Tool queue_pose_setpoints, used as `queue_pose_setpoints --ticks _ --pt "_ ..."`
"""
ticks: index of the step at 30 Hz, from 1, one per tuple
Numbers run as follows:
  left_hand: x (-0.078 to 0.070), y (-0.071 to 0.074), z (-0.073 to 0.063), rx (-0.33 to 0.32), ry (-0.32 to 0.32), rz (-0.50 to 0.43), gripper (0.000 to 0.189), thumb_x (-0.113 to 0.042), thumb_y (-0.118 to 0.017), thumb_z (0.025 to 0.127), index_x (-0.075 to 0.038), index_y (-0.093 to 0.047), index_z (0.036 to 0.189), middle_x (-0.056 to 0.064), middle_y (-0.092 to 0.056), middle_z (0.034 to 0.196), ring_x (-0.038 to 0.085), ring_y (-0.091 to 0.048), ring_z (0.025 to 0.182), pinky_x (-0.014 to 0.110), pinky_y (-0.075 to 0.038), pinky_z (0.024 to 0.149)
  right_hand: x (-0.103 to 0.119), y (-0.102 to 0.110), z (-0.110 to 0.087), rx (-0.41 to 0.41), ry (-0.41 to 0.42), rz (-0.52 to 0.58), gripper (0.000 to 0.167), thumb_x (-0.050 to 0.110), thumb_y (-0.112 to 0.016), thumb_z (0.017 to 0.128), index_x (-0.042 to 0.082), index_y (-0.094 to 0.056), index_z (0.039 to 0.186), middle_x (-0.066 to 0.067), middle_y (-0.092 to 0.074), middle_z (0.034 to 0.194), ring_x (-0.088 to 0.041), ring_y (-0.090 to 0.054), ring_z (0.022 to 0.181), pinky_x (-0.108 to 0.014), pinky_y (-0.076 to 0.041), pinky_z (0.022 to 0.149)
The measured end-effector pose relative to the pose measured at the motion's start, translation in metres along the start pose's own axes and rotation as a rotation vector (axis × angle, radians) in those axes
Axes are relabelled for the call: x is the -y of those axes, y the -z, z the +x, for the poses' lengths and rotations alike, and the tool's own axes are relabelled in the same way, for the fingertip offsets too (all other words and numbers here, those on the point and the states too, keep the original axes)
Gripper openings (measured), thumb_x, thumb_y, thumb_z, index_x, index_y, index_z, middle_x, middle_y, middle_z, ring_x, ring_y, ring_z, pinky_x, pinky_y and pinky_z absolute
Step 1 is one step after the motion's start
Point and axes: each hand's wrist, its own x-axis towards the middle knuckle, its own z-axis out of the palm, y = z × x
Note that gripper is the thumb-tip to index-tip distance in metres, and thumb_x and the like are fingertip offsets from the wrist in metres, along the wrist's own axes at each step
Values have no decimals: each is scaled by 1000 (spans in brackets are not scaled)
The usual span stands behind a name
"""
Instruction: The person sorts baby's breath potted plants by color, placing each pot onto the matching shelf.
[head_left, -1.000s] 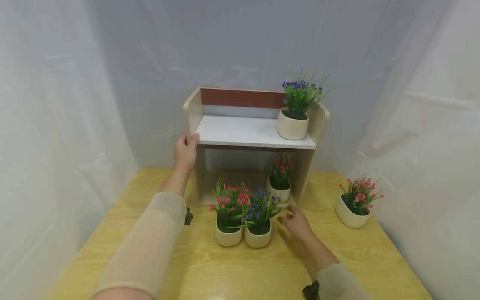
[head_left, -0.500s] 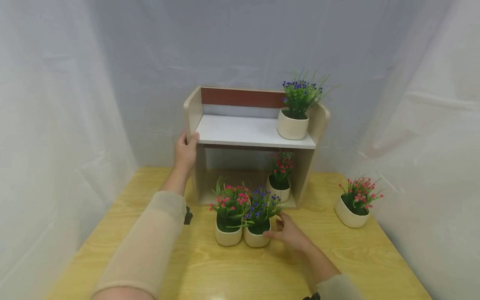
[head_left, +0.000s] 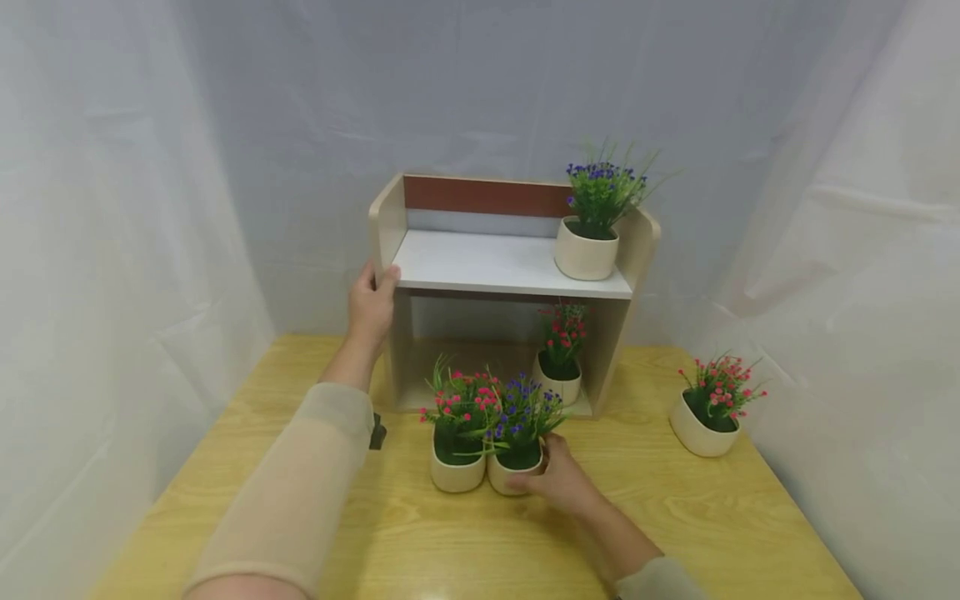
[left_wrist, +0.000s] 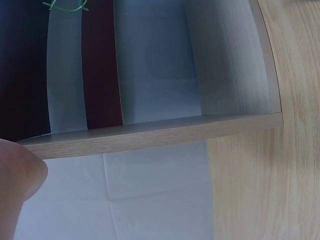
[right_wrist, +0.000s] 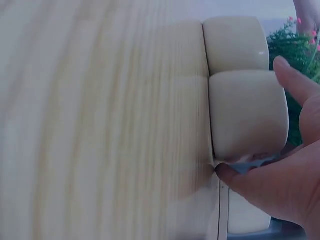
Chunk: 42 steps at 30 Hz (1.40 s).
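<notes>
My left hand (head_left: 372, 293) grips the left side panel of a small two-level wooden shelf (head_left: 495, 265), thumb on its front edge. In the left wrist view only a fingertip (left_wrist: 20, 175) and the shelf's board edge (left_wrist: 150, 135) show. My right hand (head_left: 551, 477) holds a cream pot of blue flowers (head_left: 513, 454) from its right side, on the table in front of the shelf. The right wrist view shows that pot (right_wrist: 245, 110) between my thumb (right_wrist: 235, 177) and a finger. A cream pot of pink flowers (head_left: 456, 458) touches it on the left.
A blue-flower pot (head_left: 587, 246) stands at the right end of the upper shelf board. A pink-flower pot (head_left: 558, 375) sits on the lower level. Another pink-flower pot (head_left: 702, 421) stands on the wooden table (head_left: 675, 517) at the right. White curtains surround the table.
My right hand has moved left and down from beside the shelf's foot to the blue-flower pot and closed round it. The left hand has stayed on the shelf.
</notes>
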Motion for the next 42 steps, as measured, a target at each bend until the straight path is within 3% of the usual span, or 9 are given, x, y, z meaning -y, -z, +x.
queue_pose_setpoints --ticks 5,12,21,28,33,42 --pt "-1 -1 -3 2 6 1 59 -36 -56 113 -15 -42 166 15 -43 172 33 -38 160 51 -27 136 0 -5 1 -26 17 -56 98 20 -99 78 -9 -44 154 -33 -52 151 -52 -55 140 -69 -35 126" --pt "-5 -1 -3 -1 3 4 58 -37 -56 113 -17 -42 166 14 -44 171 33 -40 158 53 -29 135 -1 -8 8 -2 117 -31 79 12 -97 80 0 -57 147 -19 -71 138 -38 -68 130 -63 -44 123" --pt "-5 -2 0 2 30 -8 58 -34 -55 113 -19 -40 168 13 -41 174 32 -37 161 51 -26 137 -1 -6 7 5 116 -62 79 15 -95 82 0 -55 149 -20 -69 142 -41 -66 134 -65 -42 124" --pt "-4 -1 0 -6 38 -2 60 -35 -55 113 -21 -39 169 12 -40 174 32 -36 161 52 -25 137 4 2 4 12 90 22 75 16 -93 85 4 -56 149 -16 -71 142 -40 -65 136 -67 -35 128" --pt "-7 -1 -2 2 40 8 60 -39 -55 113 -23 -38 169 11 -40 174 32 -36 161 54 -26 136 12 11 2 -7 85 55 72 17 -92 86 5 -57 148 -12 -73 138 -36 -67 134 -66 -37 127" --pt "-6 -1 -2 7 38 3 60 -38 -55 113 -22 -38 169 10 -41 174 31 -36 162 53 -26 137 36 30 -5 -8 65 109 87 26 -90 90 15 -43 163 -14 -58 159 -43 -53 150 -69 -37 126"
